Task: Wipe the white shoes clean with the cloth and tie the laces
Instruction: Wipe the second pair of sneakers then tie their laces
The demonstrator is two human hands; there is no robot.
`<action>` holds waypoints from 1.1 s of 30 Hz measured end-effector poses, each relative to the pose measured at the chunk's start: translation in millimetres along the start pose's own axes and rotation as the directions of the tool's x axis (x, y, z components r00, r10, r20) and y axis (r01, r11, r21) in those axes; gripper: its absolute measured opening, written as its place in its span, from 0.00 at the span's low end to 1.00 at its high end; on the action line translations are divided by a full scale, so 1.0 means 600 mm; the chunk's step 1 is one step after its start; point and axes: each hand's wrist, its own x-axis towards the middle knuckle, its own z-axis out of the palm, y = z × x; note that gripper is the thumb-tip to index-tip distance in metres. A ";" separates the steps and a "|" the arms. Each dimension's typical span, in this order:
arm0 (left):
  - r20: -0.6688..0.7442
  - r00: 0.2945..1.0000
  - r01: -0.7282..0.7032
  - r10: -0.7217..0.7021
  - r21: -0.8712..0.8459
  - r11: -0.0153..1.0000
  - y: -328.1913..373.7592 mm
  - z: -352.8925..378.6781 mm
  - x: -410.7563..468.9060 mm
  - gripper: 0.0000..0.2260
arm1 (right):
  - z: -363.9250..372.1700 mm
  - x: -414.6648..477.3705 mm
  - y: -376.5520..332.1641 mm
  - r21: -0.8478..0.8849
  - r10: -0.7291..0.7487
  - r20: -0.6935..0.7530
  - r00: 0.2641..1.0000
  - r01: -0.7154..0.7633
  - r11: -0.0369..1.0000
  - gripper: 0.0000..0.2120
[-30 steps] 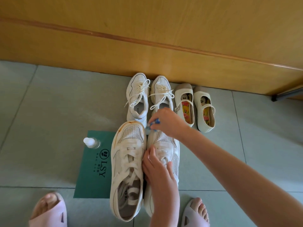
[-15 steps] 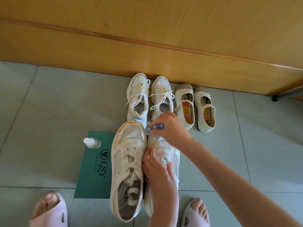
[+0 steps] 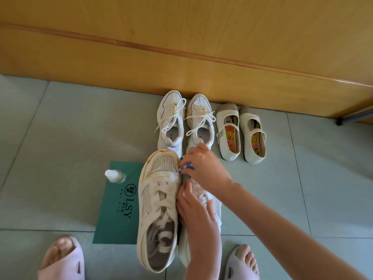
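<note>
Head view: right hand pinches cloth at shoe toe; left hand presses flat, steadying it. Short firm strokes advised.

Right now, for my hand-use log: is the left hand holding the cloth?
No, the right hand pinches the blue cloth; the left hand rests on the white shoe.
</note>
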 end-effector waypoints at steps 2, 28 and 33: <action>0.008 1.000 0.004 -0.004 0.012 1.000 0.001 -0.001 0.000 0.29 | -0.006 0.004 0.011 0.041 0.056 -0.058 0.997 -0.053 0.998 0.09; 0.040 0.997 0.067 -0.063 -0.118 0.991 0.007 -0.008 0.002 0.29 | 0.046 -0.141 0.080 0.742 0.723 -0.200 0.662 -0.380 0.553 0.05; 0.036 0.998 0.057 -0.053 -0.122 0.991 0.009 -0.008 0.004 0.29 | 0.065 -0.180 0.082 0.807 0.756 -0.063 0.652 -0.412 0.423 0.06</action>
